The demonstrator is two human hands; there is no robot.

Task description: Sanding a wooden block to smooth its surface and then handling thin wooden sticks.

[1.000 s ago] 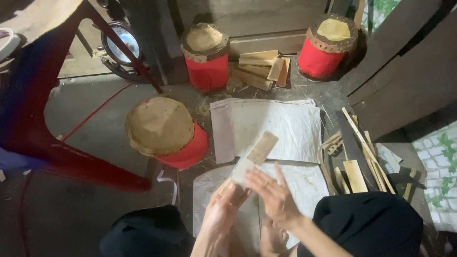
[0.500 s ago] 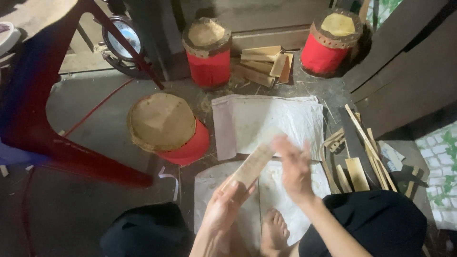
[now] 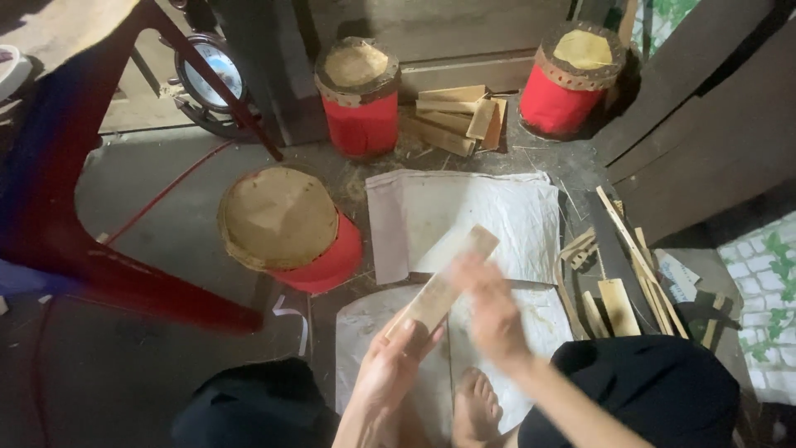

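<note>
My left hand (image 3: pixel 391 365) grips the near end of a flat pale wooden slat (image 3: pixel 444 282), which points up and to the right over white sheets (image 3: pixel 506 211) spread on the floor. My right hand (image 3: pixel 491 305) is blurred and lies against the slat's right side, fingers apart. My bare foot (image 3: pixel 474 406) rests on the near sheet between my dark-clothed knees. A red drum with a tan skin top (image 3: pixel 286 228) lies tilted just left of the sheets.
Two more red drums (image 3: pixel 358 98) (image 3: pixel 574 79) stand at the back with a pile of wooden pieces (image 3: pixel 456 116) between them. Thin wooden strips (image 3: pixel 626 265) lie at the right. A red stool leg (image 3: pixel 108 274) crosses the left. Dark boards (image 3: pixel 705 133) lean at the right.
My right hand moved from the slat's far end down along it towards me. The slat now sticks out further over the sheets and my left hand holds its lower end.
</note>
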